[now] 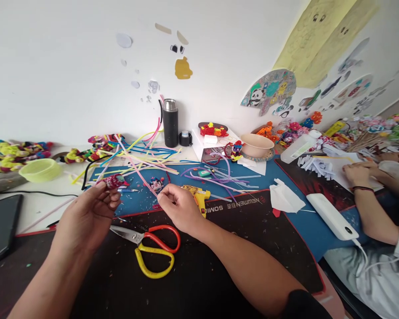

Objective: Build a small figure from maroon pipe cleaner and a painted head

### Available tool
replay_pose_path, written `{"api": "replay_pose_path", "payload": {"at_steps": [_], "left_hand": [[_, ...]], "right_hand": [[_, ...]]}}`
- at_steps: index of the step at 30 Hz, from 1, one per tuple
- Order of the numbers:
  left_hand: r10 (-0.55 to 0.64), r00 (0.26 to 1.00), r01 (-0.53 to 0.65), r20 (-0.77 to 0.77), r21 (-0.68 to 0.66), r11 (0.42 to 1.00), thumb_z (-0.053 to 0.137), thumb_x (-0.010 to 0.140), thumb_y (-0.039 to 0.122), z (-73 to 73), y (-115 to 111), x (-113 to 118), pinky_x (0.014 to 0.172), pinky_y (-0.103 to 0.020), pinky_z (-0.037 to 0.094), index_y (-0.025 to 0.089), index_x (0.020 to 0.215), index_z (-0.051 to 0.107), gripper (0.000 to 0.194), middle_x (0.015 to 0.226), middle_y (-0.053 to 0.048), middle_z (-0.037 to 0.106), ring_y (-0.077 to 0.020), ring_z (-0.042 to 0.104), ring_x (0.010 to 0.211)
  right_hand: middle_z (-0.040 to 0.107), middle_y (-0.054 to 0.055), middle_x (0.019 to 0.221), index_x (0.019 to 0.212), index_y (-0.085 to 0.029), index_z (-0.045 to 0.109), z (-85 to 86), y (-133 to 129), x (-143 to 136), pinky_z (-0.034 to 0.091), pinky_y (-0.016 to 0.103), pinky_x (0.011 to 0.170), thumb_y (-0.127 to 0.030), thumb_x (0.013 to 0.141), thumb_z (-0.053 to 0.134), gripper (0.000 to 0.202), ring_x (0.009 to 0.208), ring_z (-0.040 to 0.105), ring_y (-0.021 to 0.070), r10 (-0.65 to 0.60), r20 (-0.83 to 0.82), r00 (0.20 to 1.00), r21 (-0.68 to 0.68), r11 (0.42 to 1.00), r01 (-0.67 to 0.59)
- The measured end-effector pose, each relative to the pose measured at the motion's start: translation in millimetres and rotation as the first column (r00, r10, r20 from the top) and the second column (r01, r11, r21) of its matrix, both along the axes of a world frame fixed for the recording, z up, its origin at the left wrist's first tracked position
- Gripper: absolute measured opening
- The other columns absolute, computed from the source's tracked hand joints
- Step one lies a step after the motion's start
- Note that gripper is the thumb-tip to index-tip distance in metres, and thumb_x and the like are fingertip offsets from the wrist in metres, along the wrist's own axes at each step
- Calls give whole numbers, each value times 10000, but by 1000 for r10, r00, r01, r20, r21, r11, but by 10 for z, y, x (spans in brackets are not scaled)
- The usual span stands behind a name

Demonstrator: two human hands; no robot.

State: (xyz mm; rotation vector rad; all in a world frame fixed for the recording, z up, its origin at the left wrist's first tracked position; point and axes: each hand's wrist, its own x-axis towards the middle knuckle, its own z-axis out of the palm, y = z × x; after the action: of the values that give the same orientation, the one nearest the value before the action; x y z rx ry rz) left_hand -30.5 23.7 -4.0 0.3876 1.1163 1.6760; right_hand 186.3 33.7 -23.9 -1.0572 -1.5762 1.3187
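Observation:
My left hand [93,208] is closed around a small dark red and pink fuzzy figure [113,180], raised above the mat at left. My right hand [179,206] pinches the near end of a long pale pink pipe cleaner [138,170], which slants up and left over other stems. Below and between the hands lie scissors [141,238] with one red and one yellow handle, blades pointing left. Behind my right hand rests a yellow glue gun [199,195], partly hidden. A small pinkish character piece [156,184] lies just beyond my fingertips.
Loose pipe cleaners [159,157] spread across the back, near a black thermos [170,124]. A green bowl [40,169] stands left, a beige bowl [257,145] right. A white power bank [332,217] lies right, by a co-worker's hands [359,175]. A dark tablet [1,230] sits far left.

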Motion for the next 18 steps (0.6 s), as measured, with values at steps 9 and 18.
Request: {"api": "replay_pose_path", "payload": {"at_steps": [9,18], "left_hand": [[-33,998,34,-50,18,999,977,678,221,-20,-30,50,561,-210,566,196,780,750,250,663,-4,762,-148,687,615],[-84,991,85,-106,10,996,1072,542,289,-7,-31,74,547,-207,564,192,746,785,365,661,-8,757,-154,695,623]], "right_hand": [[489,-54,703,785,-243,523,-6,45,-185,347,296,651,-468,1050,635,365,665,429,144,42,-3,999,63,997,-42],[658,-36,859,925,-250,616,23,116,-191,438,273,658,-354,1002,743,181,679,568,135,53,64,997,37,998,-55]]}}
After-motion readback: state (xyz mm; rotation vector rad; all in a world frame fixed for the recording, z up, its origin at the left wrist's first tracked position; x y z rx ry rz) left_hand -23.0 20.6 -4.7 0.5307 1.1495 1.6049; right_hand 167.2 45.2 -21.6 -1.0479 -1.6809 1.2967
